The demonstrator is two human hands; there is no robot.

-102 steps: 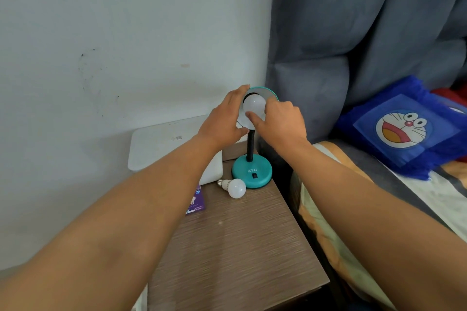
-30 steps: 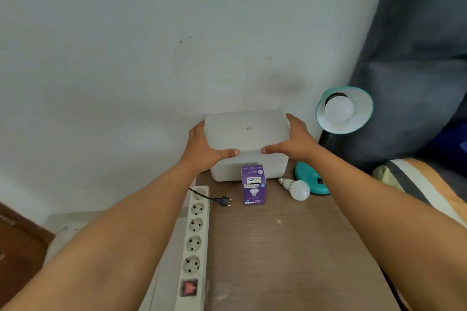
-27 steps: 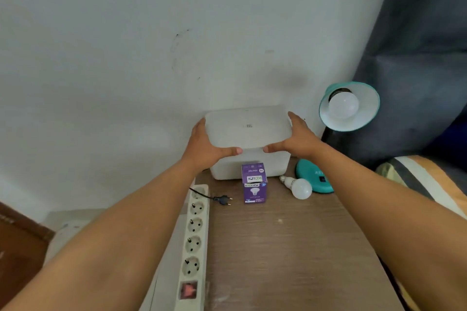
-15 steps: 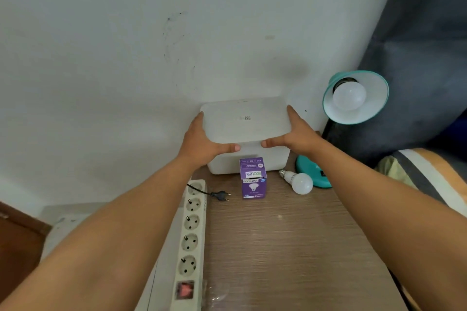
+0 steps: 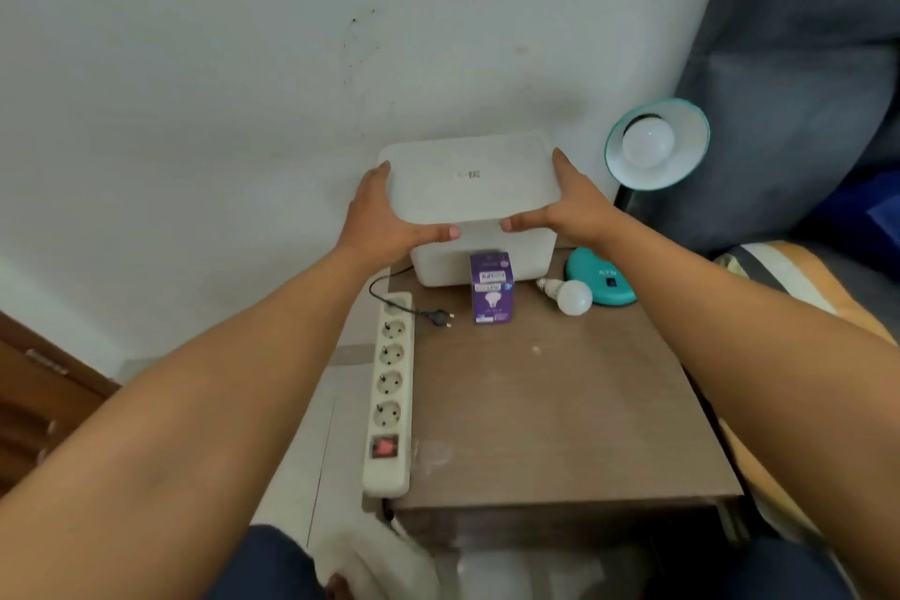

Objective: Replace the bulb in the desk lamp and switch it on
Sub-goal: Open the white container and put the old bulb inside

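Observation:
A teal desk lamp stands at the back right of the wooden bedside table (image 5: 560, 414); its shade (image 5: 682, 166) faces me with a white bulb (image 5: 647, 142) screwed in, unlit, and its base (image 5: 601, 275) rests on the table. A second white bulb (image 5: 570, 296) lies loose beside the base. My left hand (image 5: 384, 219) and right hand (image 5: 572, 205) grip the left and right edges of a white box lid (image 5: 470, 178), held just above the white box (image 5: 487, 258). A purple bulb carton (image 5: 492, 287) stands in front of the box.
A white power strip (image 5: 392, 385) with a red switch lies along the table's left edge. A loose black plug (image 5: 438, 317) and its cord lie beside it. The wall is close behind. A grey curtain (image 5: 789, 78) and a bed are to the right.
Both hands left the lamp bulb and took hold of the white box's lid. Over the last second the lid has risen slightly off the box. My view shifted left.

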